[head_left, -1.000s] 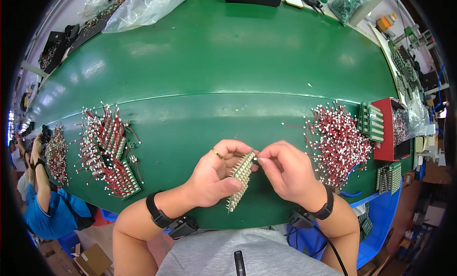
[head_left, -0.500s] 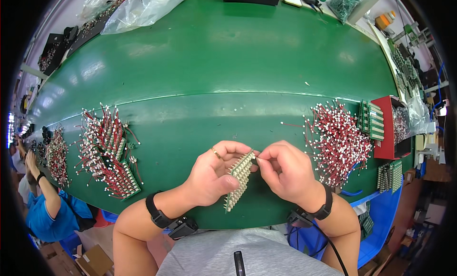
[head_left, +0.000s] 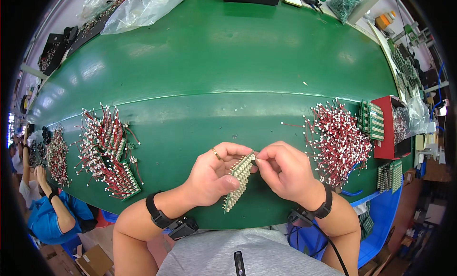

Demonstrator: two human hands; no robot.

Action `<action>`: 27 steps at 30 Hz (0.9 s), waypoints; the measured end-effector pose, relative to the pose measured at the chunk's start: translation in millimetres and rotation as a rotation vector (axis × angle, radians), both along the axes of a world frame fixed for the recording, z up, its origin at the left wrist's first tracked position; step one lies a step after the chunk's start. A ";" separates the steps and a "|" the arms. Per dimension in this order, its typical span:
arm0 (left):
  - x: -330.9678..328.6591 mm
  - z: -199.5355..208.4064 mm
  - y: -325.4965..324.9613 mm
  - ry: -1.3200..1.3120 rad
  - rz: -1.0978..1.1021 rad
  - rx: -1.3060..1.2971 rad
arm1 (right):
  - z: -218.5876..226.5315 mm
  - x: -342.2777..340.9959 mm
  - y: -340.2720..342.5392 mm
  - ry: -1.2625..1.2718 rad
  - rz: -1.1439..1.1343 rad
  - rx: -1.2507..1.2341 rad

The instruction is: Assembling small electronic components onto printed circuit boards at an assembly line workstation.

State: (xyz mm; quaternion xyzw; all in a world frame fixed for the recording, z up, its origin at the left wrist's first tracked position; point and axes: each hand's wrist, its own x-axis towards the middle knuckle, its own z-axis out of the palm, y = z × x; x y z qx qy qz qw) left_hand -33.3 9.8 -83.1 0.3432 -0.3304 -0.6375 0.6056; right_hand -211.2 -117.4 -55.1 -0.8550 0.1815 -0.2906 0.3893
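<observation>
My left hand (head_left: 212, 176) grips a green circuit board panel (head_left: 239, 181) over the near middle of the table. Rows of small cream connectors cover its face, and thin pins stick out along its left edge. The panel is tilted, with the left thumb on its face and the fingers behind it. At its upper right corner, the thumb and forefinger of my right hand (head_left: 285, 169) are pinched together. Whatever lies between those fingertips is too small to make out.
Red wires with white plugs (head_left: 338, 142) are heaped at the right, beside stacked panels (head_left: 371, 120) and a red box (head_left: 384, 128). Wired boards (head_left: 107, 152) lie at the left. A blue bin (head_left: 381, 238) sits below the right edge. A co-worker (head_left: 57, 214) works far left.
Both hands and the panel have barely shifted. At the far left, the co-worker's arms have moved.
</observation>
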 end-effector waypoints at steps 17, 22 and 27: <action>-0.9 0.5 1.8 0.017 0.004 -0.012 | 2.6 0.5 2.4 0.012 -0.029 -0.009; -1.1 1.2 1.3 0.001 0.009 -0.026 | 1.5 -0.4 2.6 0.015 -0.028 0.007; -1.9 0.6 1.6 0.011 0.011 -0.030 | -3.2 -0.2 3.7 -0.009 -0.046 0.034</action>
